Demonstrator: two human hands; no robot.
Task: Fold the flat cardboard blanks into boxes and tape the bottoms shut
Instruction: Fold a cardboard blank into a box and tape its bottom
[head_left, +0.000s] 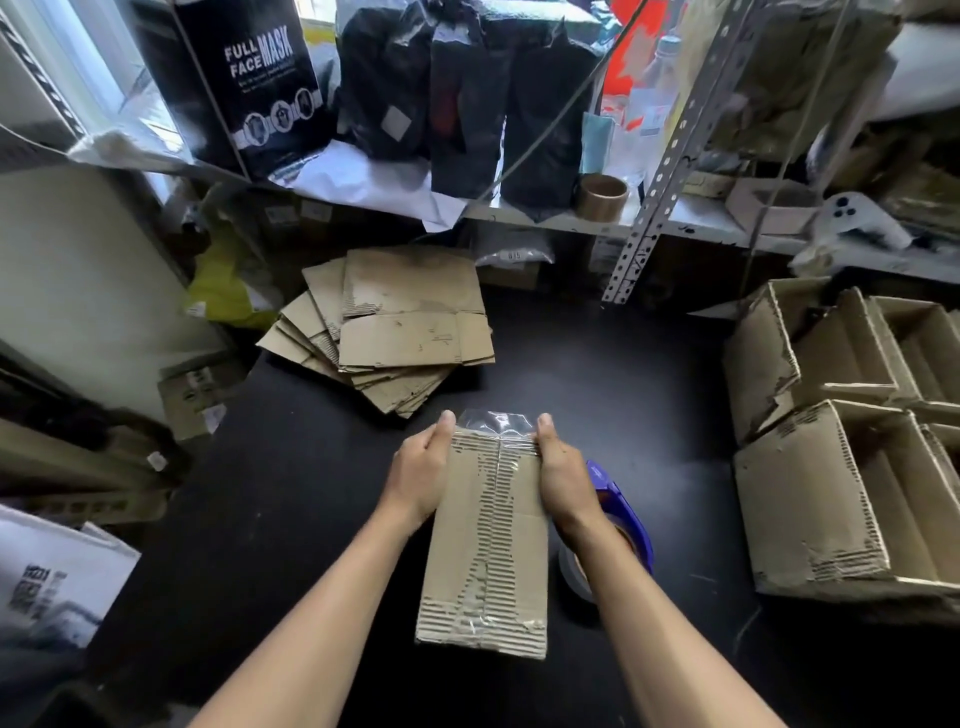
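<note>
A folded cardboard box (485, 561) stands bottom-up on the black table (322, 478) in front of me. Clear tape (496, 457) runs along its middle seam, and a loose end sticks out past the far edge. My left hand (421, 475) grips the box's far left side, thumb on top. My right hand (563, 475) grips the far right side the same way. A blue tape dispenser (618, 525) lies on the table just right of the box, partly behind my right wrist. A pile of flat cardboard blanks (405, 332) lies farther back.
Several folded boxes (841, 467) stand stacked at the right edge of the table. A metal shelf (571, 218) at the back carries black bags, a "Full Face Mask" carton (260, 88) and a brown tape roll (602, 196). Cartons and a yellow bag (223, 291) sit at the left.
</note>
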